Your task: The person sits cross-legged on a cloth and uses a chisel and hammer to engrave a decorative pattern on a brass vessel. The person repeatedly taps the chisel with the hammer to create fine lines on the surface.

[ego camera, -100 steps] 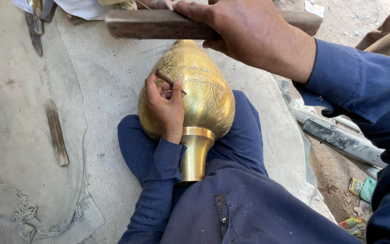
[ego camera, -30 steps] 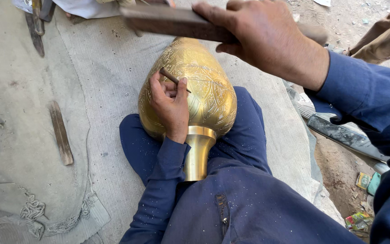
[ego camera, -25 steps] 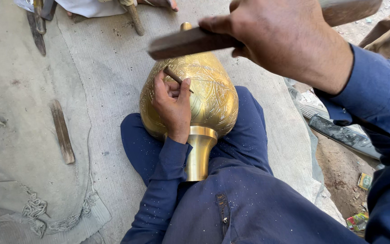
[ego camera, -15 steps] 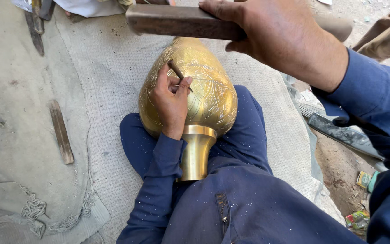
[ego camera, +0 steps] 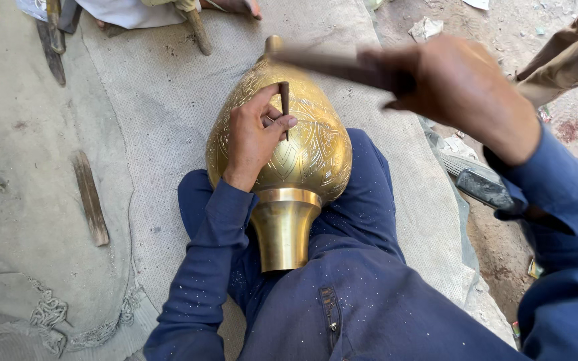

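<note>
1. Brass vase (ego camera: 302,154) lies on its side across the lap, neck at 6 o'clock, belly at 12; legs in blue trousers (ego camera: 342,294) cradle it, likely so it can't roll under blows.
2. Left hand (ego camera: 252,140) rests on the belly w/ palm down, fingers pinched narrow round a thin dark chisel (ego camera: 284,107); tip touches the metal, shaft runs toward 12. Palm contact looks like bracing for tip control.
3. Right hand (ego camera: 459,90) at 2 o'clock, fist closed on a wooden mallet (ego camera: 339,67), blurred, above the chisel head, apart from it.
4. Vase: gold-coloured, shiny, dense engraved bands & geometric patterns over belly; neck plain, smooth, flared.
5. Grey cloth mat (ego camera: 148,134) under everything; wooden stick (ego camera: 91,197) at 9 o'clock, well apart.
</note>
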